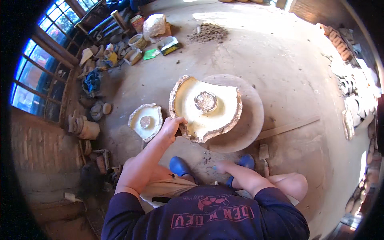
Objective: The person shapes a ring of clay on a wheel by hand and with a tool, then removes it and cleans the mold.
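My left hand [174, 127] is closed on the near left edge of a large cream plaster mould [228, 106]. The mould has a rough, broken-looking rim and a round raised knob in its middle. It sits over the left part of a wide, round, flat disc [252, 120]; whether they touch I cannot tell. A smaller mould of the same look [154, 123] lies left of my left wrist. Low between my blue shoes, my right hand [224, 167] is blurred. Its fingers do not show clearly, and a small bluish patch is by them.
A flat wooden strip [288, 128] runs right from the disc. A trowel-like tool [264, 156] lies by my right knee. Buckets, a green packet [151, 54] and clutter line the left wall. A heap of clods [208, 33] lies far ahead; stacked pale pieces [354, 108] stand right.
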The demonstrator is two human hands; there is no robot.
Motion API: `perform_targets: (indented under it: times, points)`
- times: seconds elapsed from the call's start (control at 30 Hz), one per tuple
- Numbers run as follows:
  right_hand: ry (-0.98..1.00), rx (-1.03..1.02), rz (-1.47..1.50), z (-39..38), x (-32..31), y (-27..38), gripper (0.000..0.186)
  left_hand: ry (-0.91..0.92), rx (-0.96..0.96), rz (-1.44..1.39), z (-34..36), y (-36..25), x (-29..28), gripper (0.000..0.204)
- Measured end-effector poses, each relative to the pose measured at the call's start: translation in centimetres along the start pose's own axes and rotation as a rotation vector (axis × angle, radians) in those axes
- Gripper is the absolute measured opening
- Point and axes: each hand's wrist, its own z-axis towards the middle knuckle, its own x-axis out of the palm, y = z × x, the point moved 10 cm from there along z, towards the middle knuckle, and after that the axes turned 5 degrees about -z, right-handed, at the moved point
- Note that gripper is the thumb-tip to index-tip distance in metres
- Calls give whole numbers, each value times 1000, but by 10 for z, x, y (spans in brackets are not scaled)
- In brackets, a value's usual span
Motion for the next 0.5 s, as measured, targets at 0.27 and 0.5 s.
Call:
perform_targets:
  times: [0.27,0.5]
  points:
    - [-20,-291,102,-170,-130,58,39,95,-21,129,22,6,20,30]
    - [-724,120,860,-269,-341,-27,26,165,102,221,58,9,5,37]
